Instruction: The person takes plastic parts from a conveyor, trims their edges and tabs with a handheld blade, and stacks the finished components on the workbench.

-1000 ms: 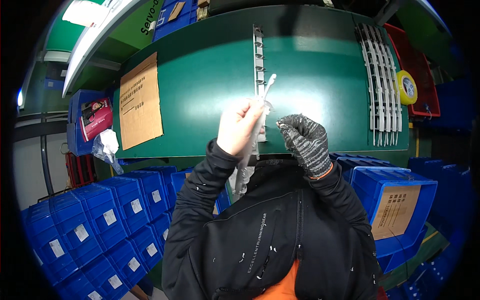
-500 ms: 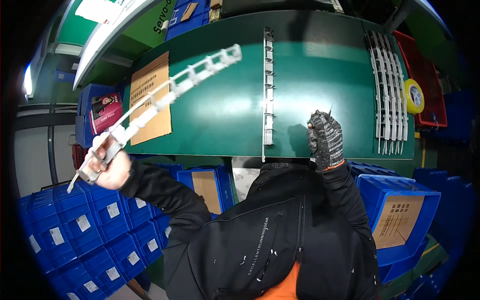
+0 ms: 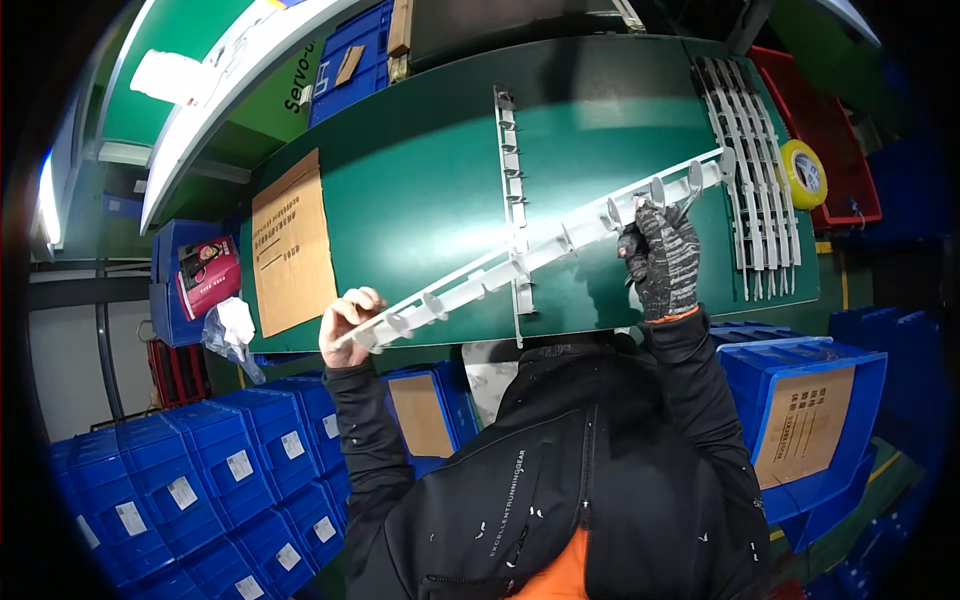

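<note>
A long pale metal strip with rounded tabs along it (image 3: 540, 250) slants over the bench, its right end raised farther away. My bare left hand (image 3: 350, 325) is closed on its lower left end. My right hand (image 3: 668, 258), in a grey-black knit glove with some fingertips bare, is closed around the strip toward its far right end. Beneath it, a second similar tabbed strip (image 3: 510, 160) lies lengthwise on the green bench top and is partly covered by the held one. Several more such strips (image 3: 750, 190) lie side by side at the bench's right.
Flat cardboard (image 3: 290, 250) lies on the bench's left part. Beyond the right edge are a yellow tape roll (image 3: 803, 174) and a red tray (image 3: 820, 130). Blue bins (image 3: 200, 480) are stacked at lower left; another blue bin (image 3: 800, 420) stands at lower right.
My left hand has swung the held strip rightward across the bench, over the lying one. My right hand, previously holding no strip, now grips its far part.
</note>
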The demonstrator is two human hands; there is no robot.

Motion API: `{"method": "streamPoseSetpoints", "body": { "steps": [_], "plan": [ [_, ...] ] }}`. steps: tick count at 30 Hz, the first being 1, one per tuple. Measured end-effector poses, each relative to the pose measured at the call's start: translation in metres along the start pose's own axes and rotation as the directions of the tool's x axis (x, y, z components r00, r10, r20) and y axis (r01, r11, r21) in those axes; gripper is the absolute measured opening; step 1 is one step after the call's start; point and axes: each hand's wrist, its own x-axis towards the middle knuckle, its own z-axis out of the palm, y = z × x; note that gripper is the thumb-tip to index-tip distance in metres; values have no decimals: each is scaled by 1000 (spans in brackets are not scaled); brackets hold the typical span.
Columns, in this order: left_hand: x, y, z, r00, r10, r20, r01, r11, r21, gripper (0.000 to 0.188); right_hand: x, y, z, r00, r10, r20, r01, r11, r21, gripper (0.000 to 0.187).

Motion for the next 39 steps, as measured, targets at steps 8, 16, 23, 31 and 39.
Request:
{"method": "streamPoseSetpoints", "body": {
  "steps": [8, 16, 23, 31, 39],
  "plan": [
    [59, -39, 89, 821, -478, 312, 323, 840, 436, 52, -21, 8, 33, 919, 125, 373, -54, 979, -194, 12],
    [59, -95, 145, 795, -577, 189, 597, 799, -68, 39, -30, 5, 35, 641, -219, 735, 757, 23, -653, 22],
    [61, -84, 140, 792, -539, 288, 601, 772, -207, 53, -48, -1, 20, 744, -210, 635, 667, 180, -723, 18],
    [61, -75, 143, 826, -543, 155, 555, 830, -54, 59, -54, 13, 22, 737, -162, 657, 676, 190, -712, 16],
    [59, -79, 140, 829, -502, 245, 530, 846, -61, 55, -44, 6, 17, 760, -341, 553, 631, 185, -753, 14]
  ]
}}
